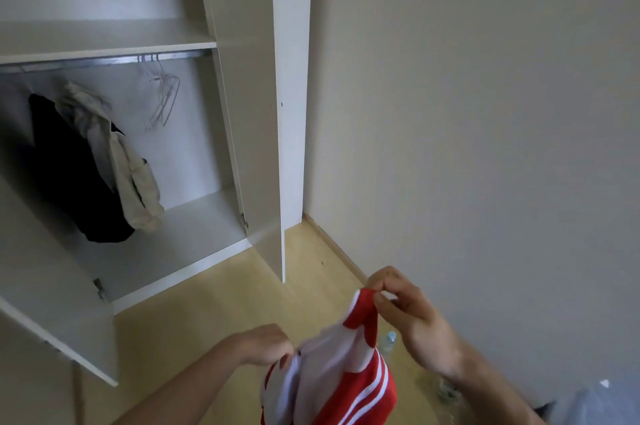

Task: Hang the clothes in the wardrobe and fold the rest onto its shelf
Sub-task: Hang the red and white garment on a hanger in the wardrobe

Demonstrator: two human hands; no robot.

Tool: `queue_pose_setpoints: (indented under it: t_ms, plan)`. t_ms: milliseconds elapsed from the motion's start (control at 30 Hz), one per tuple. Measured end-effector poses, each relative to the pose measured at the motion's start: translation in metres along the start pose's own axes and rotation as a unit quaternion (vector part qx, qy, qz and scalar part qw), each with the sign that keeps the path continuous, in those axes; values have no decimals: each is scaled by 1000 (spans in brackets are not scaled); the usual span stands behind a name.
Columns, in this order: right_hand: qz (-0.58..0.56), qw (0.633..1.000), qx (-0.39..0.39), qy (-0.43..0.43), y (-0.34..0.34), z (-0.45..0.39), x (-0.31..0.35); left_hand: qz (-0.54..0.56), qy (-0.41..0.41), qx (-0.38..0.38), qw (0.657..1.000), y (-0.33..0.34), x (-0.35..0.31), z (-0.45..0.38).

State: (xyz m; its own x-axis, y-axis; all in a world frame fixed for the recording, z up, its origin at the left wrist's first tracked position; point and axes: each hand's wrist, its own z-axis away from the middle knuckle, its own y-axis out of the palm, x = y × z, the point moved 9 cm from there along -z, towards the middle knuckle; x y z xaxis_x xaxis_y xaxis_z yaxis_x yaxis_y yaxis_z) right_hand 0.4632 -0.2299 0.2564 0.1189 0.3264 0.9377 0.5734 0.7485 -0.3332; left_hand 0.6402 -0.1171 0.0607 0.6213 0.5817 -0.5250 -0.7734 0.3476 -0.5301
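Your right hand pinches the top edge of the red-and-white garment, your left hand grips its white lining lower down. It hangs between them, above the floor, near the open wardrobe.

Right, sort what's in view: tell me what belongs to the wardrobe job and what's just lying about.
Job:
red and white garment, held by left hand and right hand
empty hangers on the rail
hung dark garment
hung beige garment
shelf

Lying about:
plastic bottle on the floor
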Motion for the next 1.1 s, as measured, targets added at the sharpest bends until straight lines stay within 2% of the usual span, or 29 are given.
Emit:
queue_pose_setpoints:
  t_ms: [100,167,200,333,433,500,567,600,667,733,800,833,933,1000,1033,1100]
  plan:
    - [-3,999,34,-27,13,-8,11,56,1,-38,998,-28,-26,-1]
    - [-22,998,46,-36,13,-14,19,182,-17,-59,981,-35,-38,-9]
    - [-34,997,50,-39,13,-17,22,233,-34,-49,971,-29,-43,-9]
    - [-76,995,53,-46,5,-20,31,271,-107,25,956,25,-35,-22]
    - [-81,995,39,-53,-7,-20,33,352,-153,93,919,73,-24,-41]
    - [-85,994,36,-56,-15,-16,32,319,-155,101,930,85,-23,-50]
    - [-82,995,36,-44,-23,-12,27,240,-124,66,961,79,-28,-60]
    - [-75,996,36,-36,-27,-9,23,211,-106,24,972,68,-30,-63]
    - [-58,997,40,-22,-35,-3,13,217,-87,-83,969,35,-28,-63]
    - [-18,999,39,-17,-44,2,3,242,-83,-200,946,-4,-14,-53]
    - [46,998,29,-19,-54,4,-9,295,-92,-281,909,-36,10,-39]
    - [69,997,24,-19,-56,4,-15,357,-97,-300,879,-47,24,-32]
    - [75,997,6,-16,-55,-2,-25,563,-70,-313,762,-66,64,-16]
    - [58,998,-1,-18,-48,-14,-25,634,-61,-312,705,-75,87,-2]
    - [48,999,-1,-22,-42,-22,-23,640,-64,-306,702,-79,97,3]
    - [31,999,0,-29,-29,-42,-18,611,-77,-266,741,-88,109,14]
